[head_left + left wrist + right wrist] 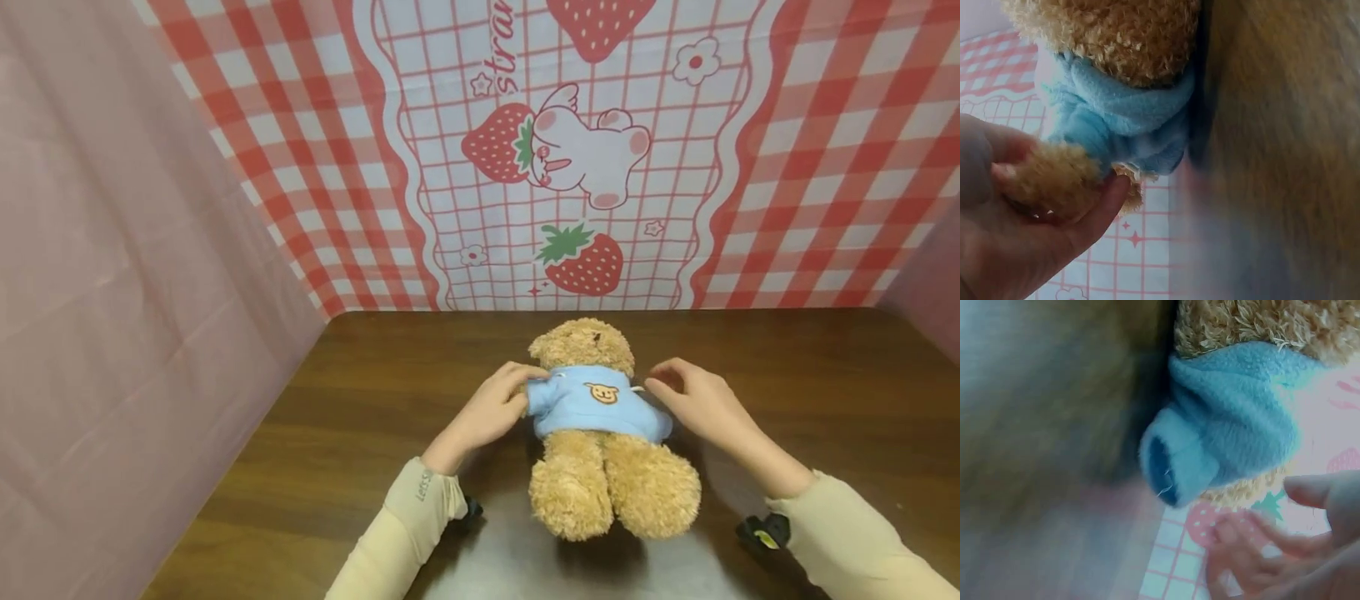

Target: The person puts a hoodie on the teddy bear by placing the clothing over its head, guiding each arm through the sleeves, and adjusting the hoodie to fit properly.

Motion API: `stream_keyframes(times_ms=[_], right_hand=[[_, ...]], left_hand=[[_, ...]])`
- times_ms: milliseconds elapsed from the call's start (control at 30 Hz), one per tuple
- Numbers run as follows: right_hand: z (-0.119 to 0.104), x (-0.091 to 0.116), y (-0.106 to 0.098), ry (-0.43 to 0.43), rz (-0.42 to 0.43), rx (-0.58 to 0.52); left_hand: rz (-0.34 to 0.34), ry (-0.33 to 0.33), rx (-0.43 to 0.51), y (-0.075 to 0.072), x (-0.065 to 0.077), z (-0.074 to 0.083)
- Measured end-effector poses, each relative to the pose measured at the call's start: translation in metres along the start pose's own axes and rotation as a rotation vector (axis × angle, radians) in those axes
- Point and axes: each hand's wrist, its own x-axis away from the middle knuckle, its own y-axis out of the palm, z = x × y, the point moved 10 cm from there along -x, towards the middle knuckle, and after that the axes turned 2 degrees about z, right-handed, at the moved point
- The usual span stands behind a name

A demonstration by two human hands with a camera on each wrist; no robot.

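Observation:
A tan plush teddy bear point(573, 487) in a light blue sweatshirt point(573, 417) lies on its back, feet toward me. A small bear face patch point(603, 393) decorates the chest. My left hand point(491, 408) is at the bear's arm on the left; in the left wrist view, thumb and fingers go around its furry paw point(1060, 178), which pokes out of the sleeve. On the other side, my right hand point(697, 404) hovers beside the shoulder, fingers loosely bent, holding nothing. The right wrist view shows that side's sleeve point(1179, 456) with a hollow cuff and no paw showing in it.
The brown wooden table point(322, 467) carries the bear. Behind it hangs a red-and-white checked cloth point(345, 167) with strawberry prints. A pink curtain point(135, 292) borders the left side. Dark devices point(765, 532) sit at both wrists.

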Motion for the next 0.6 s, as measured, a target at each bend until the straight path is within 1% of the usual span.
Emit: stream_keyframes(times_ms=[67, 133, 167, 200, 233, 267, 333, 400, 500, 567, 600], right_hand=[[0.017, 0.007, 0.01, 0.107, -0.124, -0.03], [0.029, 0.015, 0.026, 0.212, -0.26, -0.13], [0.032, 0.018, 0.034, 0.257, -0.32, -0.205], [0.034, 0.022, 0.041, 0.294, -0.364, -0.287], [0.035, 0.024, 0.046, 0.328, -0.388, -0.367], [0.034, 0.025, 0.049, 0.345, -0.393, -0.432], [0.031, 0.023, 0.051, 0.338, -0.357, -0.503], [0.025, 0.018, 0.047, 0.3, -0.279, -0.527], [0.013, 0.012, 0.038, 0.224, -0.148, -0.491], [0.005, 0.009, 0.034, 0.176, -0.074, -0.451], [0.001, 0.008, 0.033, 0.157, -0.051, -0.436]], left_hand=[[-0.018, 0.033, -0.012, 0.0, 0.001, 0.004], [-0.017, 0.027, -0.016, -0.001, 0.001, 0.004], [-0.012, 0.008, -0.005, -0.002, 0.002, 0.003], [-0.007, -0.014, 0.005, -0.003, 0.002, 0.0], [-0.003, -0.034, 0.011, -0.004, 0.002, -0.002], [-0.005, -0.055, 0.014, -0.005, 0.003, -0.003], [-0.023, -0.096, 0.03, -0.005, 0.004, -0.006], [-0.037, -0.119, 0.04, -0.006, 0.005, -0.008], [-0.054, -0.15, 0.033, -0.008, 0.006, -0.012], [-0.05, -0.149, -0.011, -0.011, 0.007, -0.011], [-0.046, -0.148, -0.045, -0.012, 0.007, -0.01]])
